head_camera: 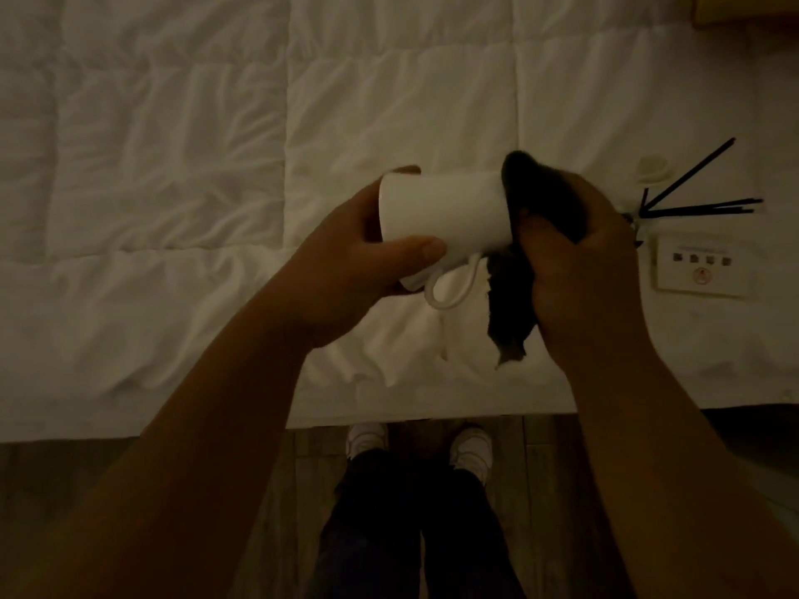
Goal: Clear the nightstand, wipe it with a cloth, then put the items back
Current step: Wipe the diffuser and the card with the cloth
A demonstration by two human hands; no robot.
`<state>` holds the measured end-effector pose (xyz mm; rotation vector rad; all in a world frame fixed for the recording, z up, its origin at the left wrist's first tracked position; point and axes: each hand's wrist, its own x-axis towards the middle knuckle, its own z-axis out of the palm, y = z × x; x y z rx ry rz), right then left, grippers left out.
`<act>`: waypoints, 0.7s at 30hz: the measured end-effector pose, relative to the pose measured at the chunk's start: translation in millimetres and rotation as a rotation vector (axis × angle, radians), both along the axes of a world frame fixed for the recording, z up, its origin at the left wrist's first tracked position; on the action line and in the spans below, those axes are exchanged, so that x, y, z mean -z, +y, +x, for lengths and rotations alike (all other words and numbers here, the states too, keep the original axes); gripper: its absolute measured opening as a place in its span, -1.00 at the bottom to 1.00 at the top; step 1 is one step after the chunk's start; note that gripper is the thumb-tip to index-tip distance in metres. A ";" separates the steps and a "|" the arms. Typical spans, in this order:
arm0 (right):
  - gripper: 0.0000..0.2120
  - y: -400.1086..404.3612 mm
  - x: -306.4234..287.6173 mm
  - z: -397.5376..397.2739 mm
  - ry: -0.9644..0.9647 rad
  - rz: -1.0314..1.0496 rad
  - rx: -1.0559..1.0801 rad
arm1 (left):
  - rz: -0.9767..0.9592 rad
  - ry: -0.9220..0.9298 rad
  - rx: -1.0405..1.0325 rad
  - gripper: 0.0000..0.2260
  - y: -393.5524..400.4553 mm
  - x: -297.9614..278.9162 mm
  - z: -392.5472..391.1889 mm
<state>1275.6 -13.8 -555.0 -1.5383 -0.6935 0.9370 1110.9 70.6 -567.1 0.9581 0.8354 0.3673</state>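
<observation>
You are holding a white mug [445, 214] on its side above the bed [173, 166], its base toward your left and its mouth toward your right, handle [454, 287] hanging underneath. Your left hand [359, 261] is gripping the mug near the base, thumb lying across the near wall and fingers wrapping behind it. Your right hand [579, 261] is gripping a dark cloth [519, 296], curled around it at the mug's mouth; the rim is hidden behind the cloth, so whether the cloth is reaching inside cannot be told. A ragged end of the cloth is hanging down below the handle.

To the right, on the white quilt, thin black sticks [700, 205] are fanning out from a point partly hidden by your right hand, with a pale round item [653, 168] just beyond them, too dim to identify. Nearer you, a white card [704, 265] with small printed marks is lying flat. At the bottom, your dark trousers [410, 512] and white shoes [471, 447] are standing on wooden floor [86, 490].
</observation>
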 end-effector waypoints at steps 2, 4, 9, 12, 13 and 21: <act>-0.88 8.2 -5.7 5.9 -0.032 -0.039 -0.010 | 0.034 0.024 0.044 -0.25 9.8 -6.4 3.3; -0.87 15.2 -8.6 16.3 -0.048 -0.104 -0.028 | 0.045 0.026 0.075 -0.27 21.2 -10.5 5.5; -0.86 29.8 -18.2 33.5 -0.096 -0.190 -0.102 | 0.061 -0.010 0.181 -0.30 24.9 -10.0 0.0; -0.88 35.4 -17.5 28.6 -0.261 -0.207 -0.110 | 0.171 0.041 0.121 -0.28 8.4 -5.1 8.0; -0.87 34.0 -16.4 24.4 -0.272 -0.225 -0.134 | 0.178 0.037 0.049 -0.31 4.3 -3.8 11.1; -0.65 0.4 -2.7 -3.0 -0.766 -0.102 -0.181 | 0.692 0.457 0.101 -0.32 -1.9 -2.8 25.8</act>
